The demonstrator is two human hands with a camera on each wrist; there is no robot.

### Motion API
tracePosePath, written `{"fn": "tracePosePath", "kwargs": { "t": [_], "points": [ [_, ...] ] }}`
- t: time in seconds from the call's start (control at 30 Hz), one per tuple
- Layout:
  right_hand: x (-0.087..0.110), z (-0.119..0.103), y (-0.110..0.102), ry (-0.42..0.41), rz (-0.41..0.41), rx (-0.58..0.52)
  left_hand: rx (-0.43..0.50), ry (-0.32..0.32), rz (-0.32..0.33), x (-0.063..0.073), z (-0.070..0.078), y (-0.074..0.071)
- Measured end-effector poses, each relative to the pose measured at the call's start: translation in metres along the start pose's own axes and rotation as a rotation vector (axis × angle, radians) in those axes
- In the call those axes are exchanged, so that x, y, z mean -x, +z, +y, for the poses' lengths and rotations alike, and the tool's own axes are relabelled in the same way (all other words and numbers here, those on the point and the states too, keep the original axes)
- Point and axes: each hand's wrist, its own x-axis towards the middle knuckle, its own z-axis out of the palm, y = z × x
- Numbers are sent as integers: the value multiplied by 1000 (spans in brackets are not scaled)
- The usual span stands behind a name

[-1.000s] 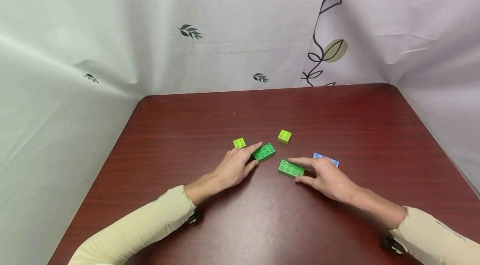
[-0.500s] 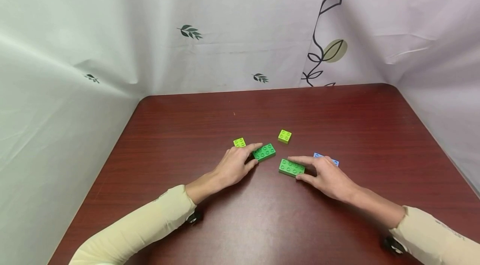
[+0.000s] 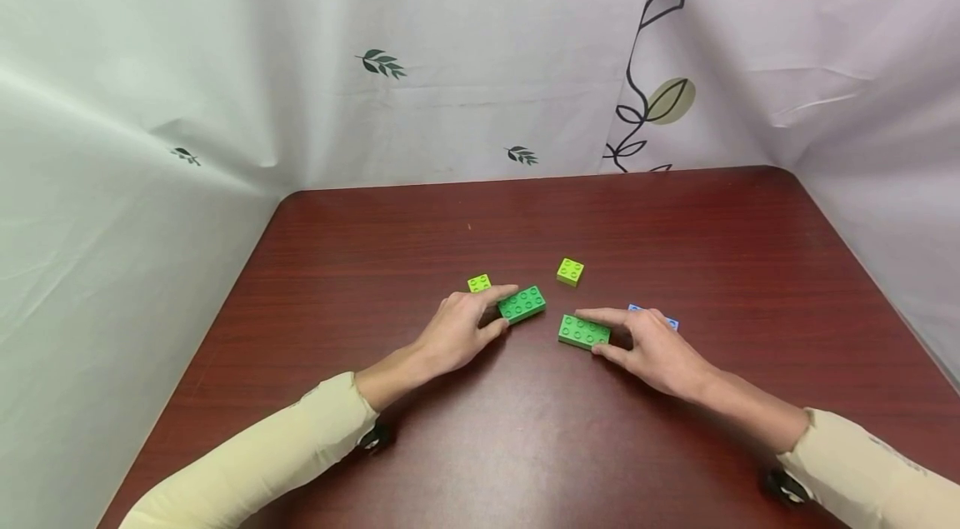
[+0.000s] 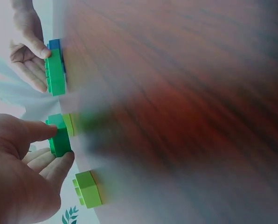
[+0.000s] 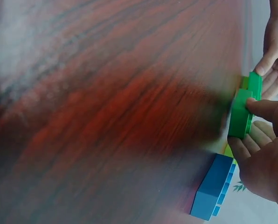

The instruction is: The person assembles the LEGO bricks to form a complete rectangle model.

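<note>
My left hand (image 3: 459, 331) pinches a green eight-stud brick (image 3: 522, 305) between thumb and fingers, its studs facing up. Just behind the fingers, partly covered by them, is a small lime-green four-stud brick (image 3: 479, 284). With thumb and fingers my right hand (image 3: 660, 352) pinches the right end of a second green eight-stud brick (image 3: 577, 331). A blue brick (image 5: 212, 187) lies behind the right hand, which hides part of it in the head view. The two green bricks are a short gap apart. Whether either is raised off the table, I cannot tell.
Another lime-green four-stud brick (image 3: 570, 271) sits farther back, beyond the gap between the hands. Everything is on a dark red wooden table (image 3: 360, 246). White curtains (image 3: 465, 112) with leaf prints enclose its back and sides.
My left hand has shifted slightly left, drawing its green brick along and widening the gap. The right hand's green brick has moved slightly away from me; the lime-green and blue bricks stay put.
</note>
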Motion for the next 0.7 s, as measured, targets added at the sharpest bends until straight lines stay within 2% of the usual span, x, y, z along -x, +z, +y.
{"fn": "tracePosePath", "kwargs": {
  "t": [0.27,0.7],
  "points": [
    [-2,1,1,14,4,10,16,11,-30,7,-2,-7],
    [-5,2,1,13,23,30,38,80,-69,16,-8,-17]
  ]
}}
